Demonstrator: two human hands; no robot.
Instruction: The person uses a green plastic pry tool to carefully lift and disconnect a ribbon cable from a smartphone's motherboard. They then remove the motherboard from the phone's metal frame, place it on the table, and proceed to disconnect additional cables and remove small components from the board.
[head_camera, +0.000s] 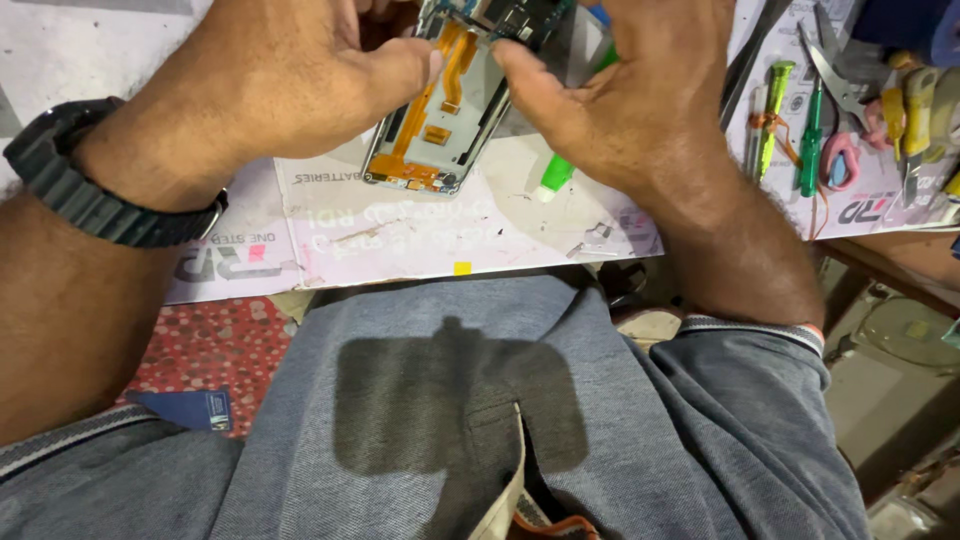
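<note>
You've got the opened phone (440, 110) pinched from both sides, tilted off the bench (420, 235) with its lower end down near the mat. Left hand (290, 75) has its grip closed on the frame's left edge, thumb pressing inward. Right hand (630, 95) is closed on the right edge, thumb tip against the frame. Holding by the edges looks deliberate: it keeps your fingers off the orange flex cable (440, 85) and the small board at the bottom, and leaves the inside facing you.

The upper end of the phone runs out of frame, so I can't tell what your fingers are doing up there.

Green-capped tube (555, 175) lies just under your right hand, partly hidden by it, nozzle end pointing toward you, near enough to grab. Green-handled screwdrivers (790, 125) and scissors with pink handles (835, 110) sit off to your right on the same mat, well apart from the phone, so they don't crowd the work. Black wristwatch (95, 185) is on your left wrist, clear of the parts.
</note>
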